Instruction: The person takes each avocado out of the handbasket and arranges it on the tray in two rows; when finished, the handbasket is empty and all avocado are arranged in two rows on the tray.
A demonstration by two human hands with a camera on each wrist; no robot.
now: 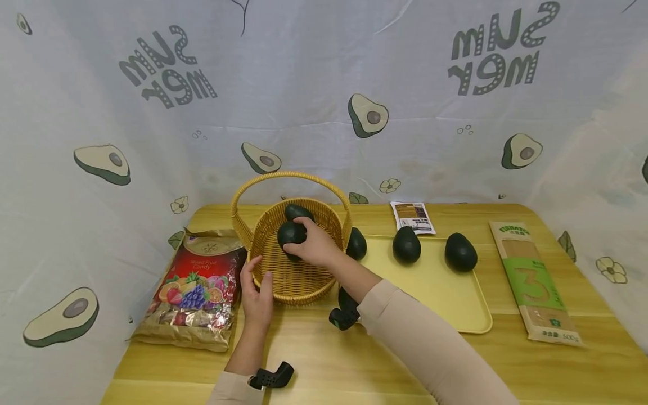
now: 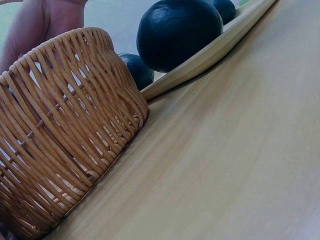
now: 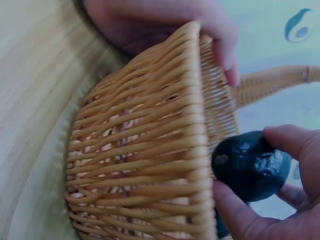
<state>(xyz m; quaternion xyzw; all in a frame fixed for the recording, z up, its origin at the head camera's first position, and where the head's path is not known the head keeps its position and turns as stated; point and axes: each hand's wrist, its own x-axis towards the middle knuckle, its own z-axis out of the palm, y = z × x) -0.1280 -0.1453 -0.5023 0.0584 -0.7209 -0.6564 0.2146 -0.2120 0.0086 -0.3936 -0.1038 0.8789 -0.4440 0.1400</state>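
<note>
My right hand [image 1: 310,241] reaches into a woven yellow basket [image 1: 263,239] and grips a dark green avocado [image 1: 288,233] just inside it. In the right wrist view my fingers [image 3: 295,142] curl round that avocado [image 3: 252,165] beside the basket wall [image 3: 145,150]. A second avocado [image 1: 298,212] lies at the back of the basket. My left hand [image 1: 255,284] grips the basket's near left rim, thumb inside; its fingers [image 3: 220,40] show over the rim. Three more avocados [image 1: 356,243] [image 1: 406,244] [image 1: 460,252] sit on a yellow tray [image 1: 440,292] to the right.
A bag of fruit candy [image 1: 197,287] lies left of the basket. A small packet [image 1: 412,216] and a long pasta pack [image 1: 534,281] lie behind and right of the tray. The wooden table [image 1: 324,360] is walled by an avocado-print cloth [image 1: 324,84]. In the left wrist view, an avocado [image 2: 177,32] sits on the tray edge [image 2: 215,50] beside the basket [image 2: 65,145].
</note>
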